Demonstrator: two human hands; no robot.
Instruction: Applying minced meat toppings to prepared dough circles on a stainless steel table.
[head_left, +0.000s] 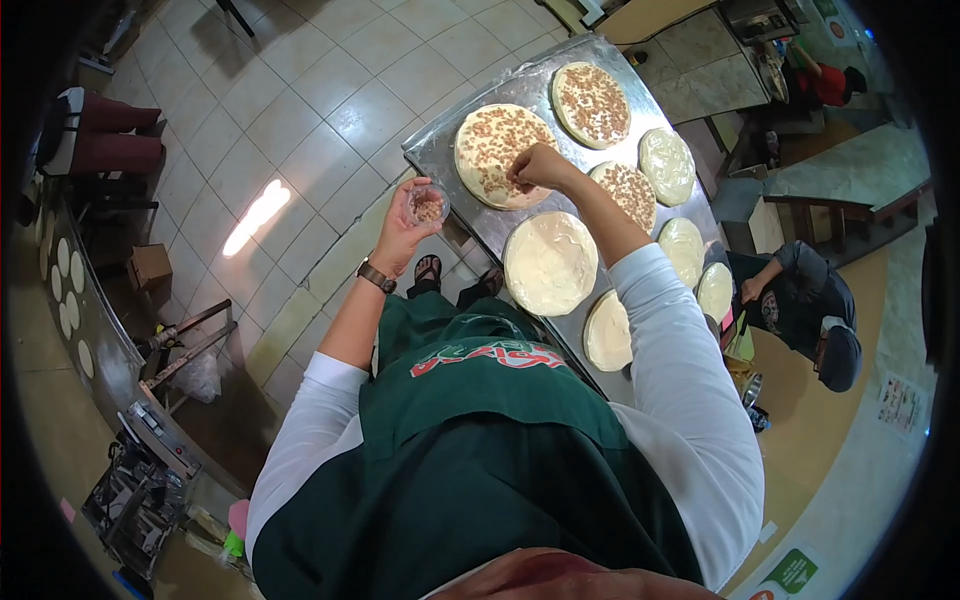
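My left hand (401, 232) holds a small clear plastic cup (427, 205) with light brown bits in it, out beyond the metal table's edge. Over the right part of a large round dough base (496, 142), spread with a pale cream layer and dotted with brown bits, is my right hand (538, 168), its fingers bunched downward; whether bits are between them cannot be seen. Two more rounds with bits, one at the back (592, 105) and one partly behind my right forearm (626, 196), lie near it. A round coated only in pale cream (551, 263) is closest to me.
The metal table (442, 150) also bears several plain coated rounds (667, 166). A co-worker (802, 307) stands at its right side. Another person (825, 79) is farther back. At left are a long counter with flat dough discs (77, 271), a cardboard box (150, 267) and a person's legs (116, 135).
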